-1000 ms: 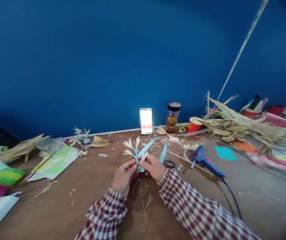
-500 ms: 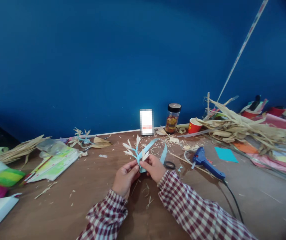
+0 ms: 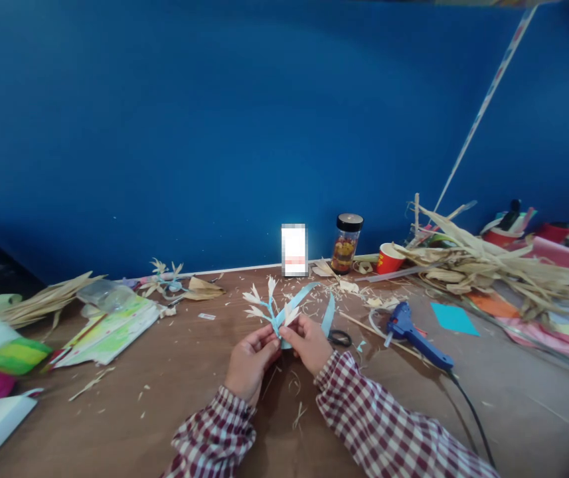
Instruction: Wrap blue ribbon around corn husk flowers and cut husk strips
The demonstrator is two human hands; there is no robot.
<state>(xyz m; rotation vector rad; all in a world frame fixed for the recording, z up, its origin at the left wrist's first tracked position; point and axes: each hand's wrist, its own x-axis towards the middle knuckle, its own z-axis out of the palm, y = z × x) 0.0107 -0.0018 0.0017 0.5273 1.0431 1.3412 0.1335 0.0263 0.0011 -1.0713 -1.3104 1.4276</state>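
Note:
Between my hands, above the table, is a small branched sprig (image 3: pixel 269 307) with pale husk-like petals and light-blue wrapped stems. My left hand (image 3: pixel 250 362) pinches the sprig's lower stem between thumb and fingers. Closed at the same spot, my right hand (image 3: pixel 309 342) grips a light-blue paper strip (image 3: pixel 303 297) against the stem. The strip loops up behind the right hand, and its other end comes down beside the fingers. Black scissor handles (image 3: pixel 340 338) show just right of that hand; the blades are hidden.
A blue glue gun (image 3: pixel 416 338) with its cord lies right, near a teal paper square (image 3: pixel 455 318). Dried husks (image 3: pixel 478 255) heap behind. A lidded jar (image 3: pixel 347 244) and red paper cup (image 3: pixel 389 259) stand at the back. Another sprig (image 3: pixel 165 279) and a painted sheet (image 3: pixel 109 335) lie left.
The view has tilted slightly, so everything sits a little lower in the picture. Both hands keep their hold on the sprig and strip, with only slight finger movement.

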